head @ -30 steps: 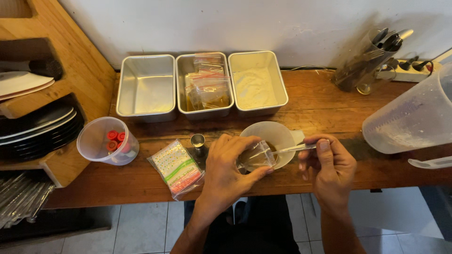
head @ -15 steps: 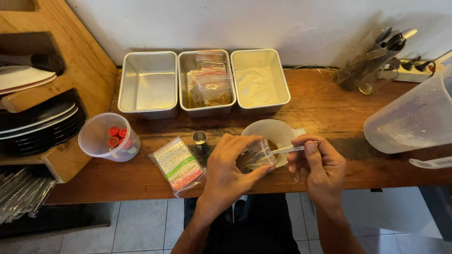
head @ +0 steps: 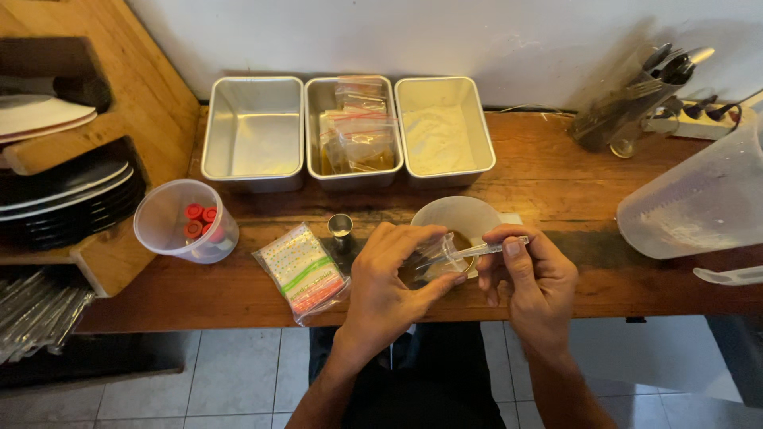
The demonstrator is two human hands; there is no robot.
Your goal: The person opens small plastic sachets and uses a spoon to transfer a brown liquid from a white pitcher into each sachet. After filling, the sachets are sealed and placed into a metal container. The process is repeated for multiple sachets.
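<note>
Small clear plastic bag (head: 425,266), brown-filled, held by left hand (head: 389,278).

Two bare forearms, no sleeves, watch or rings in sight, reach up from below the wooden worktop (head: 556,183); left hand (head: 389,282) and right hand (head: 532,278) ungloved, nails short; dark clothing covers the lap beneath the worktop's near edge.

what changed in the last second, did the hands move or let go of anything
Little changed. The right hand drew in slightly toward the left hand, keeping its grip on the clear pipette, whose tip stays in the small bag the left hand holds over the bowl. Nothing was let go. The three trays, cup and jug stayed put.
</note>
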